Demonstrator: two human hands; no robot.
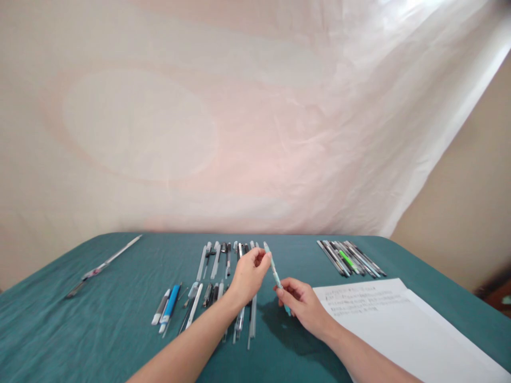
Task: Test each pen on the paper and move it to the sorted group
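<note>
A light teal pen [275, 274] is held slanted above the table between my two hands. My left hand [252, 272] pinches its upper part between thumb and fingers. Lower down, the fingers of my right hand [298, 301] are closed around the barrel, and the pen's bottom end sticks out below them. Under and beside my left forearm lie several pen parts [203, 263], with clear barrels, caps and thin refills among them; the arm hides some of these.
A row of several pens [351, 258], one bright green, lies at the back right. White paper [403, 335] with handwriting rests at the front right. A blue correction-type pen [170, 307] lies left of centre. One long thin stick-like item [106, 264] lies far left. Behind hangs a pale curtain [255, 117].
</note>
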